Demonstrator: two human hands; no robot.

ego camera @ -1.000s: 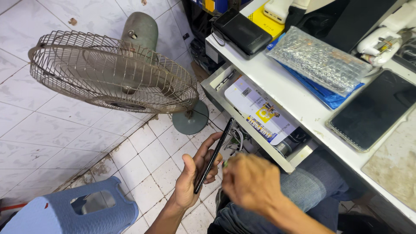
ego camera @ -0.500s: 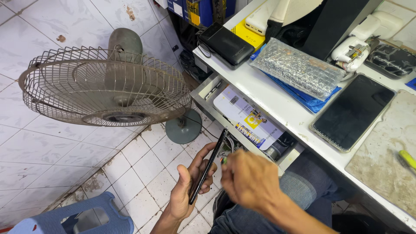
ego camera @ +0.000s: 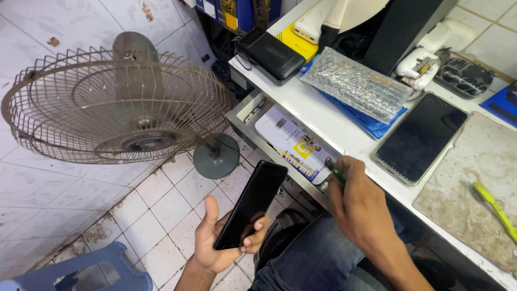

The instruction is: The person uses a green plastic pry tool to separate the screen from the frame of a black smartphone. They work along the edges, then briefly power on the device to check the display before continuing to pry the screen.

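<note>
My left hand grips a black smartphone low over my lap, its dark screen facing up and tilted toward the drawer. My right hand is closed around a small screwdriver with a green handle, whose tip points toward the open drawer under the white workbench. A white box with yellow and blue print lies in that drawer.
A pedestal fan stands on the tiled floor at left; a blue plastic stool at bottom left. On the bench lie a second black phone, a bubble-wrap pack, a black power bank, a worn grey mat and a yellow-green tool.
My right hand rose from my lap to the drawer's edge and now shows the green screwdriver. The left hand turned the phone flatter, screen up. The view shifted right along the bench.
</note>
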